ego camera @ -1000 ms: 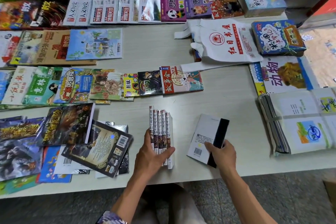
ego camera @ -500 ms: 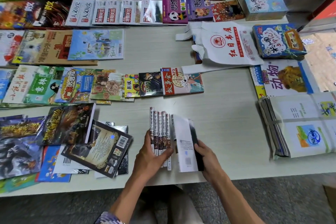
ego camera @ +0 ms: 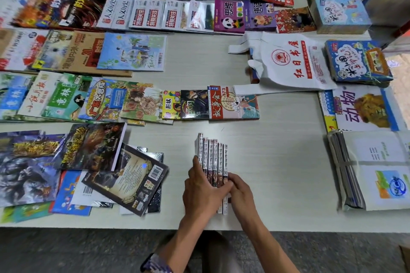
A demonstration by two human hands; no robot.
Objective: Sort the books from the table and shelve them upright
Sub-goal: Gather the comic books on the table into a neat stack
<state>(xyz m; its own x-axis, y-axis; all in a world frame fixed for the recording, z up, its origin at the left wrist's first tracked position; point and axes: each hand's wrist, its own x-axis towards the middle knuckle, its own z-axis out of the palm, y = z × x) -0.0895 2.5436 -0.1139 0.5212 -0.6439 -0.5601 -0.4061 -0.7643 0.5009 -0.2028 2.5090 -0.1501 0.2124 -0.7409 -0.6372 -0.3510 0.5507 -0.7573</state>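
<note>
A row of several thin numbered paperbacks [ego camera: 213, 157] stands spine-up near the front edge of the pale table [ego camera: 277, 150]. My left hand [ego camera: 203, 190] presses against the row's left side, fingers over the near ends of the spines. My right hand [ego camera: 240, 193] presses the right side, against the volume marked 30. Together both hands squeeze the row. Many other books lie flat across the table.
A loose pile of dark shrink-wrapped books [ego camera: 124, 175] lies left of my hands. A strapped bundle of booklets [ego camera: 368, 170] sits at the right edge. A white plastic bag [ego camera: 288, 64] lies beyond, and rows of flat books [ego camera: 142, 104] fill the back and left.
My right hand lifted the white-and-black book off the table, turned it upright and pushed it against the right end of the row. Both hands now clamp the row.
</note>
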